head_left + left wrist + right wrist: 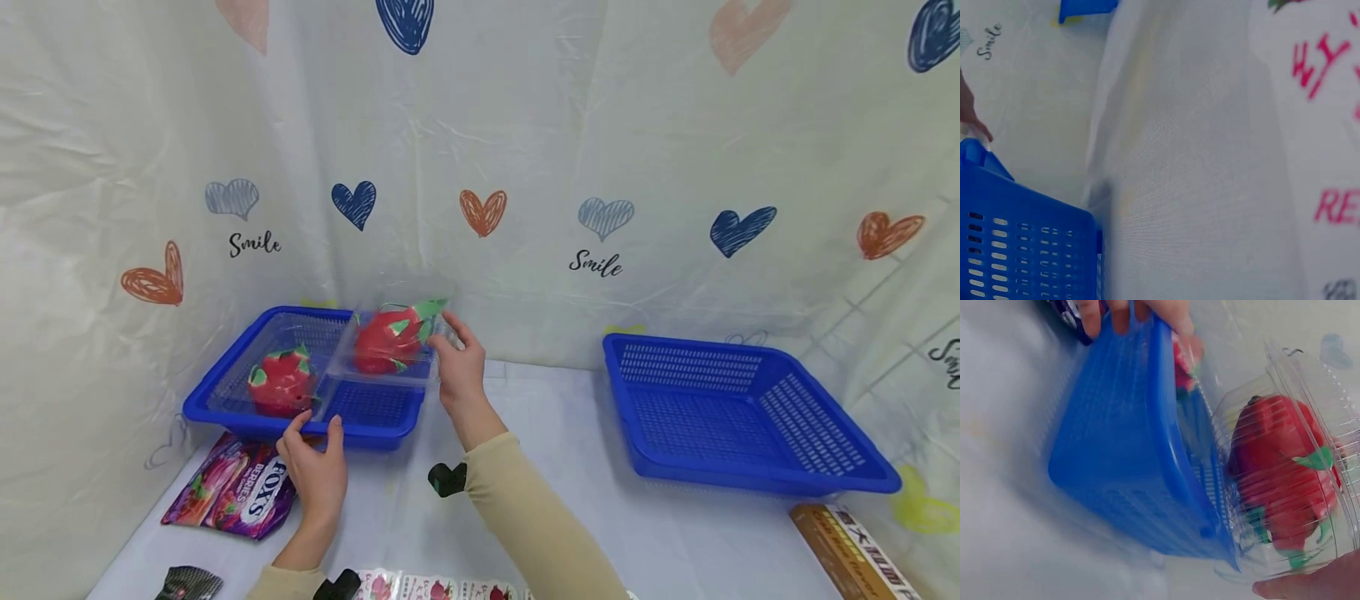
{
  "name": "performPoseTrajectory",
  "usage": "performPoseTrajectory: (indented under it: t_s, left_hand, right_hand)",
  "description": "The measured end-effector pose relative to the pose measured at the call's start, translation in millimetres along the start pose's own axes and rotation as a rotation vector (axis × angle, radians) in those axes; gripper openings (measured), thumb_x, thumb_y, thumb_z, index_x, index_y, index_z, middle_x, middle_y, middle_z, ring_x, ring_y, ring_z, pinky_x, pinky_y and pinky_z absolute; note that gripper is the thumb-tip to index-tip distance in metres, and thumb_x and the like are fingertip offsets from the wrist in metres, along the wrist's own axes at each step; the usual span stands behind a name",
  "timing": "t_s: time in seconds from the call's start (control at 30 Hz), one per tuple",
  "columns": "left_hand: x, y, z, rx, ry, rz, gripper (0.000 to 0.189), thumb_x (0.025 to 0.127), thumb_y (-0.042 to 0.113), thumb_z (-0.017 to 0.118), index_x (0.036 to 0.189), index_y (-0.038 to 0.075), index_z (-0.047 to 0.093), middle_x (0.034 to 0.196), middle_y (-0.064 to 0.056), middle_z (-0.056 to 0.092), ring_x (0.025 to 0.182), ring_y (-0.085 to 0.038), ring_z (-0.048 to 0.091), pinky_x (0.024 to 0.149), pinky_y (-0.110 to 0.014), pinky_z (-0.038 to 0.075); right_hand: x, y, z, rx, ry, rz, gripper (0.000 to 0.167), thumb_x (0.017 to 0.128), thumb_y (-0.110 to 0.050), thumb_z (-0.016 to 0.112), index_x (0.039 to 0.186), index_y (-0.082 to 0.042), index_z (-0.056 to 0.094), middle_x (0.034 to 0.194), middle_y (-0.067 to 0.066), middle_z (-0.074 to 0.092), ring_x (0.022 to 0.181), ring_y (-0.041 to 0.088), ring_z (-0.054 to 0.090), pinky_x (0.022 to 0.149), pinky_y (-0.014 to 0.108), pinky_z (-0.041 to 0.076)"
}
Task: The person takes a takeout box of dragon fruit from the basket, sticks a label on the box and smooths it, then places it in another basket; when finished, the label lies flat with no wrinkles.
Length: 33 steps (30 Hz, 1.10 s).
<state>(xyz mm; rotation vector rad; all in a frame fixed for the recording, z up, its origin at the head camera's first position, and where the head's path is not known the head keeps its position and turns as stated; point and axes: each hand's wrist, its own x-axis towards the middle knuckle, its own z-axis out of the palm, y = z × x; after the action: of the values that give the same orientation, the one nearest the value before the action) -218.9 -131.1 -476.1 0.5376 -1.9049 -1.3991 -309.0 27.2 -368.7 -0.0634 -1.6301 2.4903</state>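
My right hand (461,371) grips the right end of a clear plastic box with a red, green-tipped dragon fruit (393,337) inside. This box is tilted above the right part of the left blue basket (390,433). A second dragon fruit (281,382) sits in the basket's left half, in clear plastic as well. At the basket's front rim, my left hand (315,471) holds on, some fingers down the outer wall in the right wrist view. The left wrist view shows the basket's side (1029,231) and part of the right hand (971,112), but not the left hand.
Another blue basket (720,479) stands on the right. A purple Fox's Berries bag (236,492) lies before the left basket, with a dark packet (189,583) nearer. Dragon fruit labels (435,587) line the front. A brown box (851,554) lies right. A heart-printed curtain (525,125) hangs behind.
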Motion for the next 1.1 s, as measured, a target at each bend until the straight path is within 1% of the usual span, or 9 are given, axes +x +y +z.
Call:
performPoseTrajectory:
  t_s: [0.03,0.1,0.2,0.37,0.5,0.63,0.73,0.9,1.1]
  left_hand:
    - [-0.2,-0.1,-0.3,0.001,-0.001,-0.001,0.049,0.097,0.031,0.062,0.133,0.003,0.046,0.120,-0.022,0.039,0.106,-0.037,0.047,0.088,-0.043,0.036]
    - [-0.3,-0.1,-0.6,0.004,-0.002,-0.002,0.049,0.097,0.031,0.061,0.133,0.003,0.045,0.121,-0.022,0.039,0.106,-0.036,0.047,0.089,-0.044,0.036]
    - [0.1,-0.1,-1.0,0.002,-0.004,-0.001,0.049,0.097,0.031,0.062,0.133,0.003,0.045,0.120,-0.022,0.039,0.105,-0.036,0.046,0.089,-0.044,0.036]
    - [0.2,0.6,-1.4,0.006,-0.022,-0.016,0.049,0.097,0.032,0.061,0.134,0.004,0.045,0.121,-0.022,0.038,0.107,-0.036,0.045,0.090,-0.044,0.036]
    - [-0.4,1.6,-1.5,0.010,-0.043,-0.037,0.050,0.098,0.034,0.059,0.135,0.005,0.043,0.123,-0.021,0.038,0.108,-0.036,0.045,0.090,-0.044,0.036]
    - [-0.3,2.7,-1.4,0.010,-0.049,-0.044,0.050,0.098,0.034,0.058,0.136,0.005,0.043,0.124,-0.021,0.037,0.109,-0.036,0.045,0.091,-0.045,0.037]
    - [-0.1,3.1,-2.0,0.013,-0.048,-0.045,0.050,0.098,0.034,0.058,0.136,0.005,0.043,0.124,-0.022,0.037,0.109,-0.036,0.045,0.091,-0.045,0.037]
    - [0.0,3.1,-3.2,0.023,-0.056,-0.053,0.051,0.098,0.034,0.058,0.137,0.005,0.042,0.125,-0.022,0.037,0.110,-0.036,0.044,0.092,-0.047,0.038]
    - [-0.8,2.7,-4.9,0.017,-0.072,-0.062,0.052,0.099,0.037,0.056,0.137,0.006,0.040,0.127,-0.022,0.036,0.114,-0.039,0.043,0.097,-0.050,0.037]
  right_hand:
    - [0.3,-2.1,-2.9,-0.001,-0.003,0.002,0.055,0.082,0.003,0.062,0.135,-0.010,0.059,0.147,0.009,0.038,0.061,0.007,0.039,0.055,0.019,0.036]
    - [1.2,-6.2,-8.0,0.001,-0.013,0.004,0.055,0.083,0.002,0.061,0.136,-0.011,0.058,0.145,0.008,0.039,0.047,0.009,0.024,0.049,0.019,0.030]
    - [3.5,-11.7,-13.5,-0.002,-0.025,-0.003,0.053,0.084,0.002,0.061,0.136,-0.012,0.059,0.146,0.008,0.039,0.043,0.006,0.025,0.047,0.018,0.029]
    - [6.1,-18.1,-21.9,-0.012,-0.017,0.004,0.050,0.085,0.001,0.063,0.132,-0.017,0.063,0.149,0.004,0.039,0.043,0.007,0.027,0.047,0.017,0.031]
    - [7.2,-21.8,-30.6,-0.020,-0.027,-0.005,0.052,0.086,0.001,0.062,0.135,-0.013,0.059,0.150,0.005,0.037,0.043,0.006,0.027,0.047,0.017,0.031]
    - [8.3,-25.6,-40.3,-0.035,-0.036,-0.020,0.052,0.087,0.002,0.061,0.137,-0.011,0.057,0.148,0.005,0.038,0.042,0.005,0.026,0.046,0.016,0.030]
    - [8.5,-28.4,-48.1,-0.048,-0.034,-0.015,0.051,0.087,0.001,0.061,0.137,-0.013,0.058,0.149,0.004,0.038,0.042,0.006,0.027,0.046,0.016,0.030]
    - [6.2,-35.3,-62.6,-0.070,-0.015,0.003,0.048,0.090,-0.002,0.060,0.135,-0.018,0.061,0.150,0.006,0.034,0.045,0.009,0.029,0.047,0.017,0.031]
    - [1.3,-41.6,-81.0,-0.094,-0.006,0.018,0.048,0.090,-0.004,0.060,0.135,-0.020,0.060,0.148,0.005,0.033,0.046,0.008,0.029,0.047,0.016,0.031]
